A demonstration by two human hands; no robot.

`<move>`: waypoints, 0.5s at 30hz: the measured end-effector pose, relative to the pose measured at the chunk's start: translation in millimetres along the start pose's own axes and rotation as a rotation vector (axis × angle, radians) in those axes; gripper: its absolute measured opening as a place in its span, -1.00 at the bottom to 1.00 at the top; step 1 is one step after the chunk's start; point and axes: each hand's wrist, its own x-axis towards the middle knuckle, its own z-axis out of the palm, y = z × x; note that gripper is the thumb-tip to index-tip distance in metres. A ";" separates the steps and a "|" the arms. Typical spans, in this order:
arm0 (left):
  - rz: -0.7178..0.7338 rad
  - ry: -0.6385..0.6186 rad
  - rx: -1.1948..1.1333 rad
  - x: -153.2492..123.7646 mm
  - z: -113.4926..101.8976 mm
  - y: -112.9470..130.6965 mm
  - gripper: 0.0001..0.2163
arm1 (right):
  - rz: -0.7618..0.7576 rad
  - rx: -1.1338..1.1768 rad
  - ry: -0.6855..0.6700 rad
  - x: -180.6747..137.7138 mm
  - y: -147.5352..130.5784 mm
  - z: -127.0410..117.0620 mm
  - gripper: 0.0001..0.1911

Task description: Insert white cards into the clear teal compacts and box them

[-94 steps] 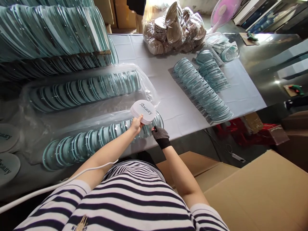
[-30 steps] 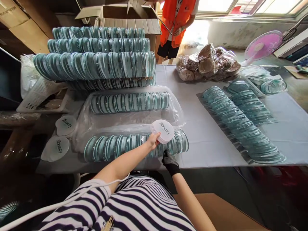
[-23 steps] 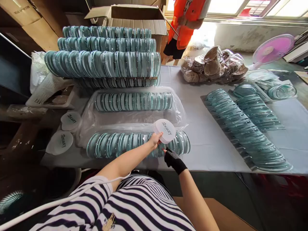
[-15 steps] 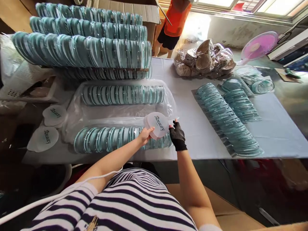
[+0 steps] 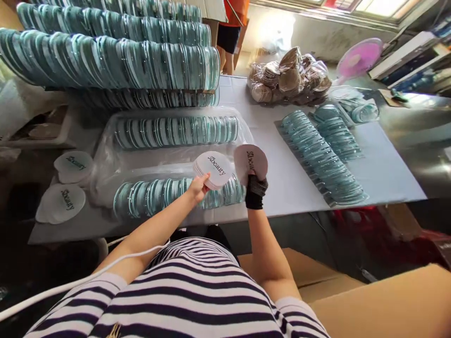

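My left hand (image 5: 198,186) is closed on a small stack of white round cards (image 5: 213,169) printed "Sbeauty", held above the near row of teal-rimmed round discs (image 5: 169,195) that lie in clear plastic. My right hand (image 5: 255,190), in a dark dotted glove, pinches a single white card (image 5: 251,161) held upright just right of the stack. Both hands hover over the near edge of the white-covered table (image 5: 282,188).
More rows of teal discs fill the left and back (image 5: 105,61), and a slanted row (image 5: 319,157) lies at the right. Two card piles (image 5: 66,183) sit at far left. A bag of brown discs (image 5: 289,75), a pink fan (image 5: 357,58) and a cardboard box (image 5: 380,300) surround.
My right hand has taken one card off the stack and lifted it to the right. The view has tilted down and shifted; the left hand still holds the stack.
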 end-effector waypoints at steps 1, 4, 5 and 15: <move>-0.020 0.007 -0.001 0.6 -4.9 5.7 -0.74 | 0.004 -0.081 0.058 -8.6 6.0 -9.9 -0.47; -0.060 -0.015 0.008 6.2 -17.4 18.7 -0.74 | -0.006 -0.419 0.003 -60.6 27.4 -35.2 -0.47; -0.070 -0.032 0.011 9.3 -19.6 20.8 -0.73 | -0.015 -0.516 -0.057 -82.6 34.1 -40.6 -0.53; -0.185 -0.041 0.000 39.4 -14.0 -4.8 -0.73 | -0.116 -0.850 -0.370 -143.1 51.4 -19.5 -0.65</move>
